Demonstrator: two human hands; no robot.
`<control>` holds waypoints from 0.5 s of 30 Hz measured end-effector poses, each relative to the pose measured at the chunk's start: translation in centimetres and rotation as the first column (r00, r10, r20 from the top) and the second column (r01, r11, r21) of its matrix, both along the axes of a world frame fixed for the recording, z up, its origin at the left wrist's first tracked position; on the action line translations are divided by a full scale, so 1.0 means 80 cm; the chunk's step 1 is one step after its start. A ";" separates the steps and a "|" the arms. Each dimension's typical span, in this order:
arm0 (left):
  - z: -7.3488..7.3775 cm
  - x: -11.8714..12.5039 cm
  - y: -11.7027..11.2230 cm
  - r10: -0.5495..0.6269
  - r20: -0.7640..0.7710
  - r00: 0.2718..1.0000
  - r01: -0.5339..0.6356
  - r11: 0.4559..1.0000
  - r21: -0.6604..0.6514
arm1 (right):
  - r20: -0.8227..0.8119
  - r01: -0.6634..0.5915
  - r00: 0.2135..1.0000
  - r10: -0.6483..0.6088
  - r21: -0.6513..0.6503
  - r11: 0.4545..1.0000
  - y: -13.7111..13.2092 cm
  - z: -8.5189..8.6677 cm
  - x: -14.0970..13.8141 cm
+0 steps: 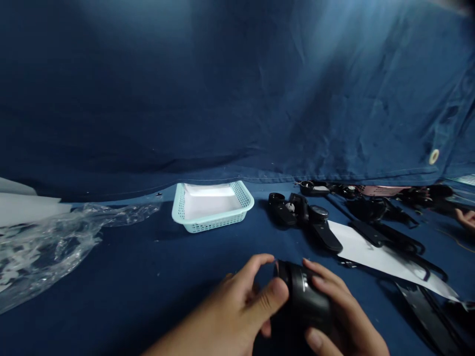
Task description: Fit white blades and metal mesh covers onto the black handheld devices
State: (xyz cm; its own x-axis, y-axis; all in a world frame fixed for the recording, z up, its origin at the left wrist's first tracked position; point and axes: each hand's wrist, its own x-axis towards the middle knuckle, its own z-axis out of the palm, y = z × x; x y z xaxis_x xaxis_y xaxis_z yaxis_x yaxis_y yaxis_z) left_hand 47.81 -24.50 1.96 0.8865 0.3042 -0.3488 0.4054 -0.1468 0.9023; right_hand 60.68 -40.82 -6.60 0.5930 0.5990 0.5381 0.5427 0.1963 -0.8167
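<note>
Between my two hands, low in the middle of the head view, is a black rounded cylindrical housing [308, 301] with small light marks on its side. A groove runs around it close to its left end. My left hand [245, 301] pinches that narrower end, its thumb on the near side. Around the wider right end curls my right hand [343, 301], fingers over the top and thumb below. The housing's underside is hidden, and the hands are slightly blurred.
A pale green basket [215, 226] lined with white stands ahead. Clear plastic wrapping [70, 242] lies left. Several black parts [322, 230] and a white sheet [345, 241] lie right. A blue cloth [222, 99] hangs behind. Another person's hand [465, 219] is at the far right.
</note>
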 end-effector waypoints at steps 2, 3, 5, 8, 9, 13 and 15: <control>0.004 -0.002 0.000 0.040 0.055 0.998 -0.046 0.992 0.120 | -0.123 -0.024 0.992 0.021 -0.023 0.999 0.001 0.003 0.004; 0.005 -0.002 0.000 0.050 0.094 0.994 -0.065 0.986 0.156 | -0.173 -0.042 0.984 0.036 -0.034 0.999 0.001 0.004 0.005; 0.004 0.000 0.000 0.039 0.175 0.984 -0.071 0.981 0.182 | -0.238 -0.082 0.969 0.067 -0.052 0.995 0.000 0.005 0.006; 0.001 0.005 0.001 -0.002 0.258 0.966 -0.046 0.983 0.179 | -0.246 -0.129 0.964 0.106 -0.081 0.988 0.000 0.003 0.006; -0.001 0.006 0.001 -0.005 0.275 0.961 -0.043 0.985 0.166 | -0.231 -0.129 0.967 0.106 -0.089 0.988 0.000 0.002 0.006; -0.001 0.006 -0.002 0.022 0.298 0.954 -0.052 0.994 0.093 | -0.091 -0.065 0.994 0.063 -0.015 0.998 0.001 -0.008 0.008; 0.001 0.004 -0.003 0.036 0.282 0.959 -0.060 0.995 0.077 | 0.025 -0.052 0.998 0.051 0.029 0.998 0.002 -0.011 0.009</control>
